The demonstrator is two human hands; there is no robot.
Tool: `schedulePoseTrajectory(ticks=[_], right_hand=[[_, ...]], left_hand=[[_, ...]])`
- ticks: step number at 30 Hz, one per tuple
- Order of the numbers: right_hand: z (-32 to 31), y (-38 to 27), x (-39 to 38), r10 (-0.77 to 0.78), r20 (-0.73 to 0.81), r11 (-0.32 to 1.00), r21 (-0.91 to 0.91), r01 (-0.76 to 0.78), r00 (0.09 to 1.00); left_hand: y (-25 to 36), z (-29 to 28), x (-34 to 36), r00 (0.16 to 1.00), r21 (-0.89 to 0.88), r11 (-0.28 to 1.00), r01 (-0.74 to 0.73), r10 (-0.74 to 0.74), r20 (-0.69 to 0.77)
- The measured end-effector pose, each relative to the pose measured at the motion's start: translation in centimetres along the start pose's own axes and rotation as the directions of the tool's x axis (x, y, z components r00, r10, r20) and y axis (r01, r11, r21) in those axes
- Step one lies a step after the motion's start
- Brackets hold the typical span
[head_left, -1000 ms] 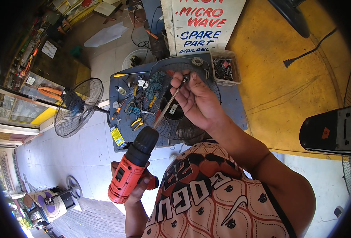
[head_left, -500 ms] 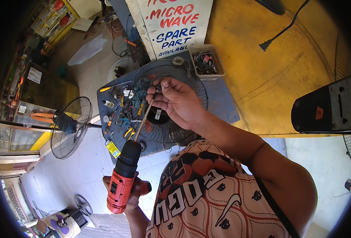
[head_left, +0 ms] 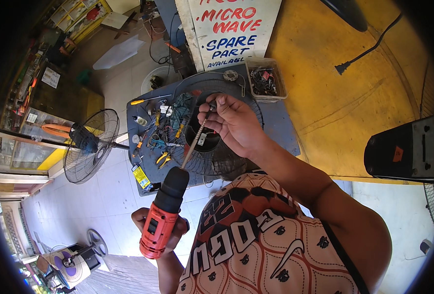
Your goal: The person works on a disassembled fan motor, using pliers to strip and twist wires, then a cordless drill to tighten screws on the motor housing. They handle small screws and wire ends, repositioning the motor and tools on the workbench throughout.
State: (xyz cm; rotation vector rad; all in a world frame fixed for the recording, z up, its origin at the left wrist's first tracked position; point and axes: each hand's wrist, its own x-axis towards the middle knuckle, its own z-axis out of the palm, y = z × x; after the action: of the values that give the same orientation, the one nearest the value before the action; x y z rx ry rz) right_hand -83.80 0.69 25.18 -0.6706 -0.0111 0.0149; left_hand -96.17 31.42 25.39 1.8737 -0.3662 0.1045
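Blue-grey and crowded, the workbench (head_left: 284, 128) stands beside a broad yellow counter (head_left: 327, 90), with a pedestal fan (head_left: 90, 147) on the tiled floor to its left. On the workbench lie a wire fan grille (head_left: 222, 168), a yellow-handled screwdriver (head_left: 137, 102), yellow-handled pliers (head_left: 163, 160) and a clear plastic bin (head_left: 281, 93) of small parts.

Above the near edge of the workbench, the left hand (head_left: 176, 234) is wrapped round the body of a red-and-black power drill (head_left: 155, 231), its black chuck (head_left: 172, 188) pointing up and away from the person. A long drill bit (head_left: 194, 143) runs from the chuck toward the right hand (head_left: 235, 126), whose thumb and fingers pinch a small dark piece (head_left: 212, 105) at the far end. Whether the drill bit has gone into this piece is too small to tell.

Over the last second the view swings left and partly back, while both grips keep the same arrangement. That suggests the drill bit and the piece are being held steady in line, with little visible progress. Whether the chuck is turning cannot be told.
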Motion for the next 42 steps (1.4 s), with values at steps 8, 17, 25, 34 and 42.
schedulePoseTrajectory(ticks=[8, 17, 25, 34, 42], right_hand=[[0.0, 0.2, -0.1, 0.019, -0.025, 1.0, 0.001, -0.019, 1.0], [-0.2, 0.2, -0.5, 0.037, -0.014, 0.999, 0.005, -0.037, 0.999], [-0.7, 0.3, -0.8, 0.058, -0.044, 0.998, 0.017, -0.057, 0.997], [-1.0, 0.6, -0.9, 0.098, -0.06, 0.995, 0.042, -0.096, 0.993], [-2.9, 1.2, 0.0, 0.166, -0.262, 0.973, 0.197, -0.116, 0.951]], left_hand=[[0.7, 0.3, -0.4, 0.998, -0.04, 0.998, 0.052, -0.053, -0.024], [1.4, 0.8, -0.2, 0.994, -0.168, 0.984, 0.058, -0.073, -0.08], [1.7, 1.5, -0.8, 0.97, -0.331, 0.933, 0.144, -0.199, -0.138], [0.1, -0.1, -0.6, 0.993, -0.066, 0.991, 0.118, -0.118, 0.001], [0.8, 0.6, 0.1, 0.979, -0.323, 0.926, 0.197, -0.204, 0.011]])
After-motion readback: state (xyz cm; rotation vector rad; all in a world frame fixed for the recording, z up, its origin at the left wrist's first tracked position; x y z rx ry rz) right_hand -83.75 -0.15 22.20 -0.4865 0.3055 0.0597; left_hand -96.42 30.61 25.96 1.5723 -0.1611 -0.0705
